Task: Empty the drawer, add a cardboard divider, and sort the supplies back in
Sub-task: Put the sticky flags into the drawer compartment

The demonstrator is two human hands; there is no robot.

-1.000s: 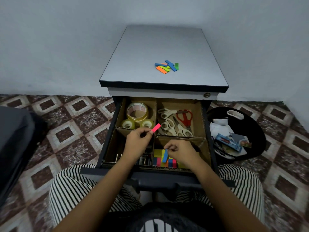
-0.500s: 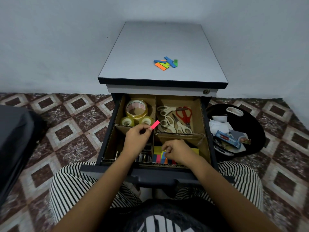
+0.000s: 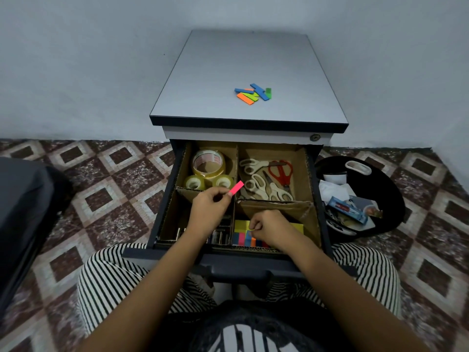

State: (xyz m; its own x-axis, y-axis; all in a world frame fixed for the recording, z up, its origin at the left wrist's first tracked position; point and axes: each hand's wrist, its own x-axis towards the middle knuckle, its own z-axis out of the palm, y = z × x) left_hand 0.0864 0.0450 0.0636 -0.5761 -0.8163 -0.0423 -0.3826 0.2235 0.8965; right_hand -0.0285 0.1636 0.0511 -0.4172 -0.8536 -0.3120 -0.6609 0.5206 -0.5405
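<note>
Hands, two, bare, both over the open dark grey metal drawer (image 3: 164, 196) of a grey-topped pedestal cabinet (image 3: 218, 72).

Left hand (image 3: 209, 208): thumb and forefinger pinch one end of a pink paper sticky strip (image 3: 236, 187), held tilted above the centre crossing of the brown cardboard divider (image 3: 276, 206).

Right hand (image 3: 270, 227): fingers curled, tips pinching a small yellow-green tab (image 3: 251, 228), mostly hidden, in the front-right compartment.

Drawer contents, by compartment:
- Back-left: one large roll of clear tape (image 3: 208, 163), with two small clear tape rolls (image 3: 195, 183) touching it in front.
- Back-right: several white-handled scissors (image 3: 261, 185) and one pair of red-handled scissors (image 3: 281, 171), overlapping.
- Front-left: shiny metal clips (image 3: 218, 236), partly hidden by the left wrist.
- Front-right: yellow sticky-note pad (image 3: 297, 227), with a row of multicoloured sticky tabs (image 3: 242, 239) at its near edge.

Cabinet top: loose pile of blue, orange and green sticky strips (image 3: 253, 93), overlapping, near the middle.

Floor, right of the drawer: round black tray (image 3: 396, 199) holding white paper and a blue packet.
</note>
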